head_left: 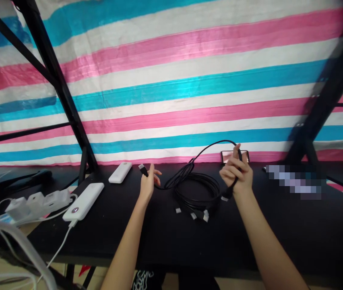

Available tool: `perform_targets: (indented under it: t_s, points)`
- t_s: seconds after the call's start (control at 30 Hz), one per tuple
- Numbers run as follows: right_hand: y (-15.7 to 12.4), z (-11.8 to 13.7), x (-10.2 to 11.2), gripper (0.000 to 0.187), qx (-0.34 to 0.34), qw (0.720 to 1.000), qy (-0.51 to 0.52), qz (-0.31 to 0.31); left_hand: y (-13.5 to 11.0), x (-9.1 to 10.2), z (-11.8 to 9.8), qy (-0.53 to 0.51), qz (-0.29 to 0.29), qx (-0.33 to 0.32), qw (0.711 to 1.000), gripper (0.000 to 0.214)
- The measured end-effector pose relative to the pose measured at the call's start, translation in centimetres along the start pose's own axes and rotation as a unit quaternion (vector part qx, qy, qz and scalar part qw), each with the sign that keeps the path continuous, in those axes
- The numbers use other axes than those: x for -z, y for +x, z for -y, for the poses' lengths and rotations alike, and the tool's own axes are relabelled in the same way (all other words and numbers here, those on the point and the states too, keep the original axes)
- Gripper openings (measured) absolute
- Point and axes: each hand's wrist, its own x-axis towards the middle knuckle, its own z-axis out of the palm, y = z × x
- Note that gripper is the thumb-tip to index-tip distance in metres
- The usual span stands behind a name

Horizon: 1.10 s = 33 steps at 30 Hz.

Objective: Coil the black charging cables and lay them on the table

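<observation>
A bundle of black cables (197, 191) lies coiled on the black table (280, 229), its several white-tipped plugs fanned out toward me. My left hand (147, 183) pinches one black cable end, the connector sticking up above the fingers. My right hand (237, 174) is closed round another stretch of black cable, which arcs up and back to the coil; a plug hangs below that hand. Both hands hover just above the table, either side of the coil.
Two white power banks (83, 201) (120, 172) lie to the left, next to white chargers and white wires (35, 201). A phone (234, 156) rests at the table's back edge behind my right hand. Black frame posts (59, 86) stand before a striped tarp.
</observation>
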Motion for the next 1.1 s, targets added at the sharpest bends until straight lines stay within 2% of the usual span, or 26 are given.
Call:
perform_targets:
  t_s: [0.07, 0.17, 0.23, 0.3, 0.37, 0.43, 0.5, 0.6, 0.77, 0.83, 0.9, 1.0, 1.1]
  points:
    - [-0.2, -0.1, 0.0, 0.049, -0.023, 0.999, -0.015, 0.028, 0.4, 0.3, 0.2, 0.029, -0.028, -0.003, 0.999, 0.031]
    - [-0.4, -0.5, 0.1, 0.049, -0.052, 0.995, 0.019, 0.079, 0.9, 1.2, -0.1, 0.053, -0.139, -0.028, 0.989, 0.039]
    - [-0.4, -0.8, 0.2, 0.049, -0.071, 0.991, 0.041, 0.101, 1.0, 1.7, -0.7, 0.057, -0.222, -0.064, 0.971, 0.056]
    - [-0.4, -1.2, 0.2, 0.053, -0.095, 0.988, 0.031, 0.114, 0.7, 1.9, -1.5, 0.055, -0.262, -0.113, 0.957, 0.073]
    - [-0.4, -1.5, 0.1, 0.057, -0.117, 0.985, 0.008, 0.13, 0.0, 1.6, -2.1, 0.049, -0.229, -0.158, 0.959, 0.07]
    - [-0.3, -1.8, -0.2, 0.057, -0.129, 0.981, -0.005, 0.146, -0.7, 0.9, -2.4, 0.044, -0.123, -0.179, 0.975, 0.048]
    - [-0.3, -1.9, -0.5, 0.052, -0.129, 0.98, 0.0, 0.153, -1.3, 0.1, -2.4, 0.041, 0.009, -0.169, 0.985, 0.038]
    - [-0.3, -1.7, -1.0, 0.042, -0.129, 0.979, 0.029, 0.155, -2.1, -0.8, -2.2, 0.026, 0.153, -0.127, 0.98, 0.04]
    - [-0.4, -1.0, -1.4, 0.04, -0.137, 0.977, 0.049, 0.155, -2.8, -1.5, -2.4, -0.034, 0.285, -0.042, 0.957, 0.059]
    - [-0.5, -0.9, -1.3, 0.043, -0.132, 0.977, 0.046, 0.161, -2.8, -1.6, -2.6, -0.069, 0.295, -0.017, 0.953, 0.068]
    - [-0.6, -1.1, -1.0, 0.049, -0.128, 0.977, 0.035, 0.167, -2.5, -1.6, -2.8, -0.101, 0.274, -0.004, 0.956, 0.069]
    - [-0.7, -1.8, -0.5, 0.061, -0.132, 0.977, 0.022, 0.168, -1.7, -1.3, -2.8, -0.137, 0.212, 0.0, 0.968, 0.066]
    - [-1.1, -2.6, -0.2, 0.06, -0.135, 0.97, 0.049, 0.198, -1.2, -1.0, -2.6, -0.155, 0.142, -0.02, 0.977, 0.06]
